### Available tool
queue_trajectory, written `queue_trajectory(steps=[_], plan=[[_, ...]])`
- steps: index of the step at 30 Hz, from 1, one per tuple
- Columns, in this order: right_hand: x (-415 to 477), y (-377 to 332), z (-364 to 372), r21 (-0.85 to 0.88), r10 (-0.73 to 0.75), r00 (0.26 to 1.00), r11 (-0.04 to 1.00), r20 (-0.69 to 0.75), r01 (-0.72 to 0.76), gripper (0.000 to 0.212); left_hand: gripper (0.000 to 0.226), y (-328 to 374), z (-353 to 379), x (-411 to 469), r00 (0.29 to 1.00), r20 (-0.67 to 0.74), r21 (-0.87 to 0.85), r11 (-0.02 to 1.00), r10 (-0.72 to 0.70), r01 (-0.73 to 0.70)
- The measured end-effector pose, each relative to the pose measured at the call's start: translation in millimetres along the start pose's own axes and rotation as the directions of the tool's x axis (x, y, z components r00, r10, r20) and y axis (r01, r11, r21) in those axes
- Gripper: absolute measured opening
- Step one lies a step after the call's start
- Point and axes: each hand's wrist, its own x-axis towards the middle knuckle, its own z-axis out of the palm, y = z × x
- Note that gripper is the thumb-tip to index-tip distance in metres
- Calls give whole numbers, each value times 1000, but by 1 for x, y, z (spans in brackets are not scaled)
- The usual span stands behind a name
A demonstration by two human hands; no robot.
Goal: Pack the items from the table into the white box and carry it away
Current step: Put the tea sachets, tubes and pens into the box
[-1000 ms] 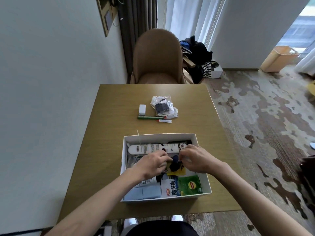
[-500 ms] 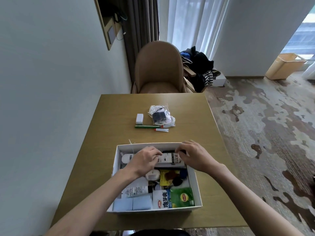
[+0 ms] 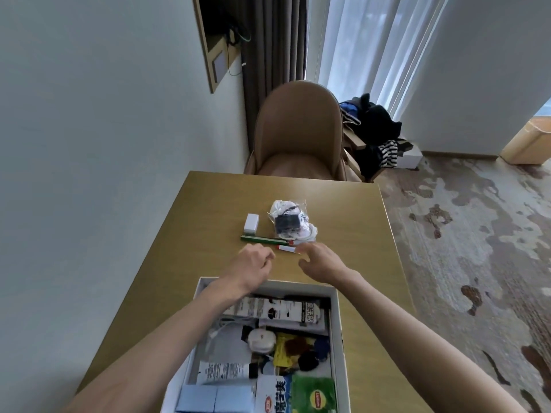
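Observation:
The white box [image 3: 337,320] sits at the near edge of the wooden table [image 3: 202,210], filled with several tubes, packets and small items. Beyond it lie a small white and red tube [image 3: 285,248], a green pen [image 3: 262,240], a white block [image 3: 251,223] and a clear bag holding white cloth and a dark item [image 3: 290,223]. My left hand [image 3: 252,265] hovers just left of the small tube, fingers loosely curled, holding nothing. My right hand [image 3: 320,263] hovers just right of the tube, fingers relaxed and empty.
A tan padded chair [image 3: 296,132] stands at the table's far end. Dark clothes [image 3: 374,129] are piled to its right. A wall runs along the table's left side. Patterned carpet [image 3: 477,248] spreads to the right.
Both hands have left the box and reached forward over the table toward the small tube. The view has tilted up and closer to the table.

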Motion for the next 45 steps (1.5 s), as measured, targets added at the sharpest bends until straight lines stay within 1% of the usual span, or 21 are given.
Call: queue_trajectory(steps=[2,5,7,10,14,16,18,21,22,24,27,29,31,33,36,38,41,43,45], plan=[[21,0,8,-77,20,996,997,81,-14,43,24,-10,0,21,995,89,84,995,-55,47],[51,4,20,-181,18,986,983,167,13,41,28,-24,2,52,978,178,180,980,-112,80],[70,5,25,-226,15,985,974,171,25,40,29,-34,4,68,970,207,210,974,-131,87],[91,7,38,-296,15,990,955,138,26,42,28,-53,13,87,967,207,232,968,-146,96],[106,18,51,-436,-104,984,886,144,158,35,27,-67,26,111,969,215,260,964,-120,61],[109,26,54,-464,-152,975,860,162,211,32,26,-67,34,119,968,232,281,959,-91,23],[109,34,55,-470,-168,969,851,180,235,28,24,-67,43,125,967,247,310,951,-66,-15],[102,46,53,-378,-132,976,907,171,188,29,20,-66,54,127,966,255,363,931,-51,-47],[98,50,50,-344,-108,980,925,166,160,23,19,-66,57,128,967,251,379,924,-53,-47],[90,58,44,-281,-42,988,956,151,83,14,18,-66,62,130,973,225,399,916,-46,-49],[75,69,35,-130,74,990,990,118,-59,17,21,-66,68,132,975,217,436,898,-44,-56],[65,74,30,-6,142,986,990,84,-142,18,24,-68,72,131,967,246,466,883,-70,-55],[55,77,27,85,190,980,977,51,-194,19,27,-70,75,127,960,262,505,862,-99,-49],[45,80,25,153,218,976,964,20,-219,18,29,-73,76,125,957,265,539,841,-116,-47],[32,78,20,252,235,972,941,-13,-224,17,22,-74,73,120,960,272,545,833,-68,-95],[22,72,12,370,240,970,905,-42,-208,19,16,-68,67,112,968,251,486,867,-22,-106],[7,60,-2,533,247,961,834,-125,-145,11,17,-50,46,89,985,158,261,960,61,-102],[-4,52,-13,592,238,952,802,-190,-82,13,18,-33,27,67,984,74,93,982,160,-166],[-16,42,-23,628,192,955,778,-227,-7,14,20,-14,6,42,961,7,0,961,275,-275]])
